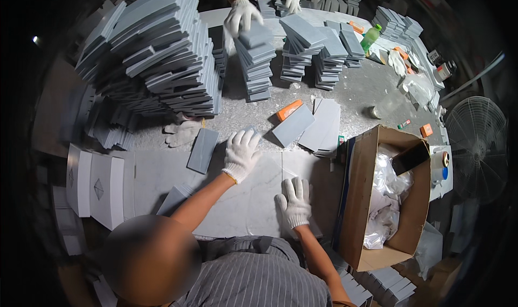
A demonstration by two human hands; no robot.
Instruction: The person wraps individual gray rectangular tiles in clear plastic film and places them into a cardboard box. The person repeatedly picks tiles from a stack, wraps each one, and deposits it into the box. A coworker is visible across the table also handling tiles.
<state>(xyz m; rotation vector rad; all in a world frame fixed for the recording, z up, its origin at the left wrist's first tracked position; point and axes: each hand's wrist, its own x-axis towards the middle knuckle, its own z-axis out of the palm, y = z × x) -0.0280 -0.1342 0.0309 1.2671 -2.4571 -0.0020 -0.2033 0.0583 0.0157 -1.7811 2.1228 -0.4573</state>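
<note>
"Worktop (pixel 226 212) spreads out beneath the left fingers (pixel 244 141) and right fingers (pixel 298 187). What's the biggest load on it?"

"That tall pile of grey slabs (pixel 167 53), ahead of the left fingers and off to their left. Its pieces lie layered, presumably to save room."

"And on the opposite side?"

"An open carton (pixel 356 199), to the right of the right fingers, holding clear plastic. My guess is it's kept there for easy reach."

"Any lower stack?"

"One uneven stack (pixel 256 72) stands well ahead of the left fingertips."

"How do the hands sit?"

"The right hand (pixel 295 204) is palm down with its fingers fanned wide, perhaps bracing the body. The left hand (pixel 243 159) has its fingers fairly close together, their tips at a grey slab (pixel 251 129). Whether they grip it or merely touch it, I can't tell."

"Other loose pieces?"

"A dark slab (pixel 203 150) lies flat just left of the left fingers. To their right, another slab (pixel 294 125) overlaps a small orange box (pixel 290 109); that box might be propping it, though the contact is hidden."
</note>
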